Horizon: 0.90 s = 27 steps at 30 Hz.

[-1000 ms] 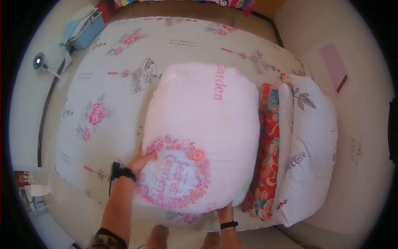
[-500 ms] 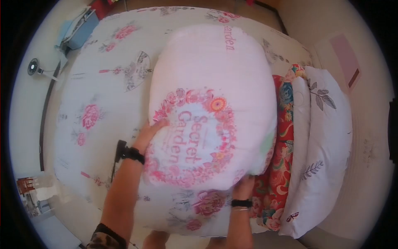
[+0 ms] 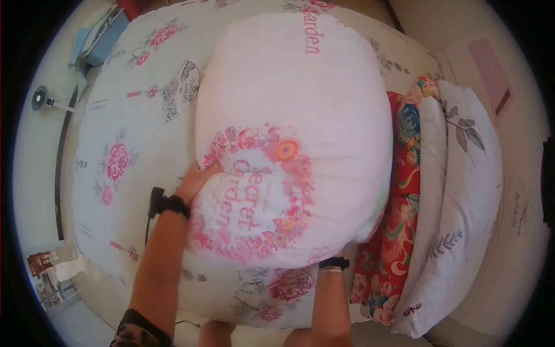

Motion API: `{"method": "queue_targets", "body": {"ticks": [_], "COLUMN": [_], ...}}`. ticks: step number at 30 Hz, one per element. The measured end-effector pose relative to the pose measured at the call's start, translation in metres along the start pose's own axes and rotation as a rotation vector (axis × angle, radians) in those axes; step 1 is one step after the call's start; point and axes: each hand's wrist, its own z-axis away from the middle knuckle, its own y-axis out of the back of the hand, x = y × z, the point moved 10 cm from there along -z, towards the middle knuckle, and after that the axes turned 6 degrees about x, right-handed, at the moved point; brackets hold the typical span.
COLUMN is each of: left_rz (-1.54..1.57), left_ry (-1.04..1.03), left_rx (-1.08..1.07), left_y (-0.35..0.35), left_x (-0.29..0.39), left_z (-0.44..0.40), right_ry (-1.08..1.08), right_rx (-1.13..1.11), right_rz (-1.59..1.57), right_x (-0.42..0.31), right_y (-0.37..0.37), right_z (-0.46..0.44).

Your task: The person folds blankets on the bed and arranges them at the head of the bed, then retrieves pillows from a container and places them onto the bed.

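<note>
Your right hand point(image 3: 348, 250) is mostly hidden beneath the folded quilt point(image 3: 295, 98); your left hand point(image 3: 198, 180) shows its thumb, but its fingers are perhaps tucked behind the side. You can't read the blurred small print inside the floral wreath point(image 3: 254, 194). Your legs point(image 3: 217, 333) are cut off below.

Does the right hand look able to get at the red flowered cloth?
Probably yes. The right hand is tucked mostly under the pink bundle's near edge, so it would likely need to slip out, but the lower end of the red flowered cloth lies uncovered close by.
</note>
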Motion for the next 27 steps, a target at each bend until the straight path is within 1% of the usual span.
{"method": "queue_targets", "body": {"ticks": [5, 7, 8, 11, 15, 17, 18, 19, 21, 22, 24, 25, 27], "left_rz": [-0.142, -0.031, -0.08, -0.169, -0.069, -0.24, -0.225, -0.222, -0.387, -0.391, -0.542, -0.545, -0.768], "left_ry": [0.009, -0.129, -0.112, -0.099, -0.061, 0.006, -0.067, -0.083, -0.151, -0.167, -0.145, -0.156, -0.129], "left_rx": [-0.039, -0.045, -0.066, -0.058, -0.037, -0.115, -0.065, -0.08, 0.07, 0.071, 0.151, 0.153, 0.283], "left_y": [-0.012, -0.018, -0.022, -0.028, -0.022, -0.025, -0.025, -0.025, -0.006, -0.009, -0.01, -0.018, -0.019], "left_x": [0.019, 0.036, 0.042, 0.024, 0.007, 0.003, 0.012, 0.009, 0.005, 0.01, 0.021, 0.031, 0.051], "left_z": [0.017, 0.04, 0.054, 0.078, 0.072, 0.065, 0.069, 0.069, 0.065, 0.072, 0.088, 0.1, 0.128], "right_ry": [0.028, 0.025, 0.017, -0.003, 0.006, 0.022, 0.035, 0.045, 0.059, 0.068, 0.081, 0.089, 0.09], "right_rx": [0.007, 0.036, 0.058, 0.108, 0.102, 0.104, 0.102, 0.101, 0.099, 0.092, 0.087, 0.088, 0.077], "right_rz": [0.068, 0.078, 0.075, 0.074, 0.114, 0.143, 0.159, 0.174, 0.208, 0.234, 0.296, 0.349, 0.457], "right_x": [-0.011, -0.005, 0.001, 0.016, 0.013, 0.01, 0.007, 0.003, -0.003, -0.005, -0.01, -0.014, -0.018], "right_y": [0.013, 0.03, 0.041, 0.065, 0.066, 0.063, 0.06, 0.059, 0.057, 0.055, 0.054, 0.057, 0.069], "right_z": [0.017, 0.041, 0.055, 0.082, 0.076, 0.075, 0.075, 0.077, 0.083, 0.09, 0.102, 0.111, 0.132]}}
